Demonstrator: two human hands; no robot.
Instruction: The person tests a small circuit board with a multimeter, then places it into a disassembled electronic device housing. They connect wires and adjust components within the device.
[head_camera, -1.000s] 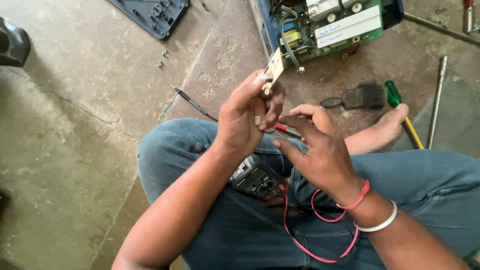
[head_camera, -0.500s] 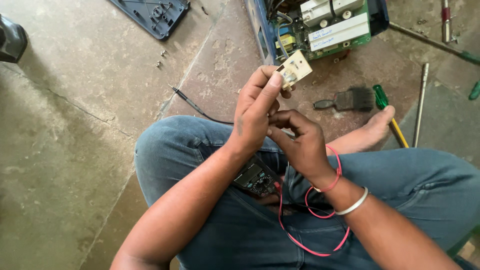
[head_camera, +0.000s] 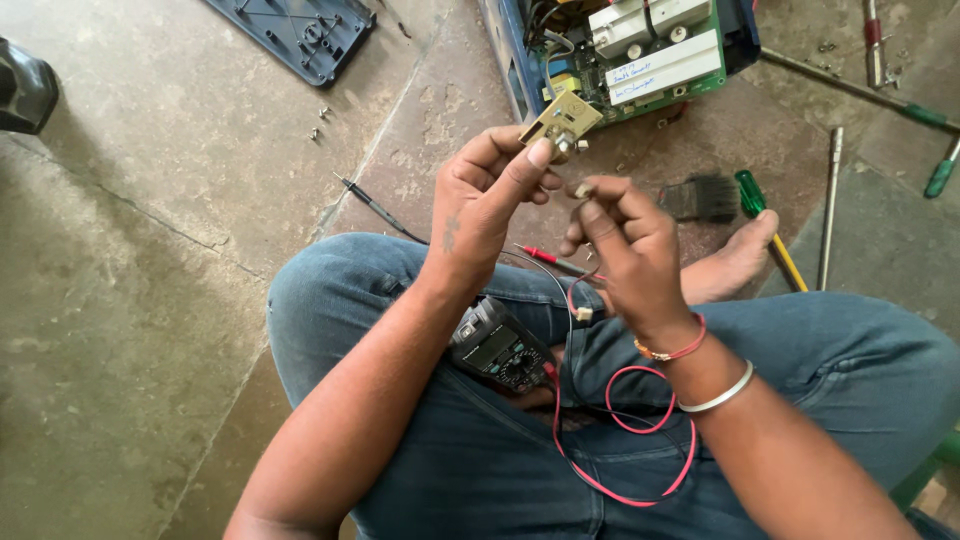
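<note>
Floor, far edge: opened blue device, green board exposed. Multimeter on my lap, red lead looping. My left hand pinches a small tan circuit board; my right hand, fingers curled, pinches a tiny part just beside it.

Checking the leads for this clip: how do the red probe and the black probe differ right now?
The red probe lies on the person's jeans under the right hand; the black probe lies on the concrete floor, away from both hands. Red shows a coloured grip, black is dark throughout. Both are slim, pointed and unheld.
</note>
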